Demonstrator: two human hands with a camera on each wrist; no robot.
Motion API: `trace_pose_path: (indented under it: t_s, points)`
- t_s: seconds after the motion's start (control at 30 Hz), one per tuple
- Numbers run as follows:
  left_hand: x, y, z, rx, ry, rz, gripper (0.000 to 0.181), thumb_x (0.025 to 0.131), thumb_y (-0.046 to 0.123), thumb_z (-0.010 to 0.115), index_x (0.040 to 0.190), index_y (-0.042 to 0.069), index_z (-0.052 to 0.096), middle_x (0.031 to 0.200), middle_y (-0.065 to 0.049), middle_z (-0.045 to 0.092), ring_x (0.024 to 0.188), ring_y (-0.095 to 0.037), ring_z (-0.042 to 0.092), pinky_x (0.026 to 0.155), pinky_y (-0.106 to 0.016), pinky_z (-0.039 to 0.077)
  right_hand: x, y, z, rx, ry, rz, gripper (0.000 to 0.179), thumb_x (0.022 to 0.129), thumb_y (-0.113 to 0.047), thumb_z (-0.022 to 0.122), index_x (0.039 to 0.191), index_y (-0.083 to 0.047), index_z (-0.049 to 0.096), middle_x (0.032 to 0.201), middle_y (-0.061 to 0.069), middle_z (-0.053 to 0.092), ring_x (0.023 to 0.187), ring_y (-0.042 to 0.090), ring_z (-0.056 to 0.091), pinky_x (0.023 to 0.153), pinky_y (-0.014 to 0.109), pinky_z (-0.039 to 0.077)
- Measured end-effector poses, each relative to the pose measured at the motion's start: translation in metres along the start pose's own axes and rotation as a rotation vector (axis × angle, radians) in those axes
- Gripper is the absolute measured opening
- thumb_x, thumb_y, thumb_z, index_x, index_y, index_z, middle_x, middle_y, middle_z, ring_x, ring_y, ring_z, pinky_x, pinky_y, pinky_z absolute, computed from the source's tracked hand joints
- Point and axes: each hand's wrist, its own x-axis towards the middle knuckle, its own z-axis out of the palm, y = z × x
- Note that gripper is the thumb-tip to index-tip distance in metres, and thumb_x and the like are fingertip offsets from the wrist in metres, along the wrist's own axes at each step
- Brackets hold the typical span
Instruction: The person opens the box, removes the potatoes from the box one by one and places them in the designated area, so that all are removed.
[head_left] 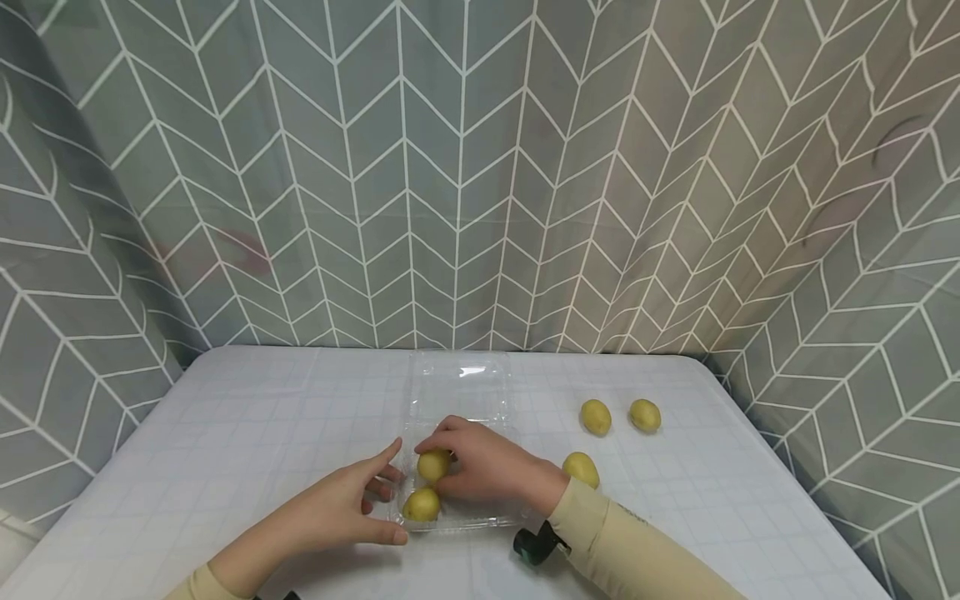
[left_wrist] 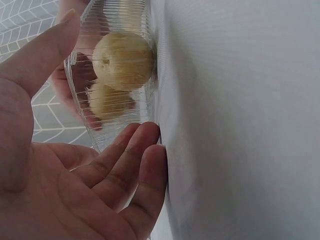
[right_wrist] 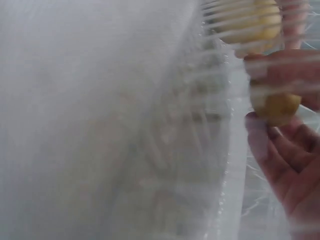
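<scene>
The right hand (head_left: pixel 480 462) pinches what looks like a potato (head_left: pixel 432 466) inside the clear box (head_left: pixel 480 522), probably firm, light and slightly slippery, best held round its sides, while the left hand (head_left: pixel 341 502) is spread beside the box.

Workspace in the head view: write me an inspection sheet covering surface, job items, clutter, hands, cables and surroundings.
Surface: white table cover, faint grid pattern.
Job items: clear container, its lid open toward the back; front yellow item inside; three loose yellow items to the right, the nearest partly behind the right sleeve.
Clutter: nothing seen.
Left hand: at the container's left side, fingers spread; contact unclear.
Right hand: pinches the held yellow item at the container; whether that touches the bottom is unclear.
Cables: nothing seen.
Surroundings: grey curtain with white lines, behind and on both sides.
</scene>
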Motion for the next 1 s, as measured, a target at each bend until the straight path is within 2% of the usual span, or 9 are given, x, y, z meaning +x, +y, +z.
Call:
trace_pose_path:
  t_s: [0.2, 0.5, 0.7, 1.0]
  points:
    - [0.0, 0.001, 0.0, -0.003, 0.001, -0.001, 0.114, 0.073, 0.05, 0.085, 0.157, 0.005, 0.022, 0.13, 0.001, 0.059, 0.107, -0.016, 0.061, 0.079, -0.028, 0.052, -0.004, 0.0, -0.008, 0.097, 0.057, 0.017, 0.047, 0.081, -0.018, 0.083, 0.125, -0.013, 0.066, 0.11, -0.009, 0.054, 0.096, 0.0, 0.056, 0.085, 0.017, 0.048]
    - [0.0, 0.004, -0.001, -0.008, 0.002, 0.006, 0.113, 0.073, 0.047, 0.086, 0.157, 0.005, 0.022, 0.129, 0.001, 0.059, 0.106, -0.017, 0.061, 0.078, -0.029, 0.052, -0.017, 0.001, -0.018, 0.171, 0.139, 0.064, 0.046, 0.08, -0.019, 0.085, 0.121, -0.011, 0.067, 0.108, -0.007, 0.054, 0.094, 0.002, 0.057, 0.085, 0.022, 0.052]
    - [-0.001, 0.004, -0.001, -0.01, 0.006, 0.016, 0.113, 0.073, 0.048, 0.085, 0.157, 0.005, 0.022, 0.129, 0.001, 0.059, 0.107, -0.018, 0.061, 0.079, -0.029, 0.052, -0.027, 0.007, -0.023, 0.198, 0.195, 0.101, 0.048, 0.079, -0.021, 0.086, 0.121, -0.011, 0.067, 0.108, -0.006, 0.054, 0.094, 0.004, 0.058, 0.084, 0.023, 0.053]
    - [0.0, 0.006, -0.001, -0.013, 0.009, 0.006, 0.114, 0.072, 0.046, 0.086, 0.157, 0.005, 0.023, 0.13, -0.002, 0.059, 0.106, -0.019, 0.06, 0.078, -0.03, 0.052, -0.041, 0.017, -0.033, 0.202, 0.222, 0.149, 0.051, 0.078, -0.022, 0.086, 0.122, -0.007, 0.066, 0.108, -0.006, 0.053, 0.093, 0.008, 0.06, 0.082, 0.024, 0.053]
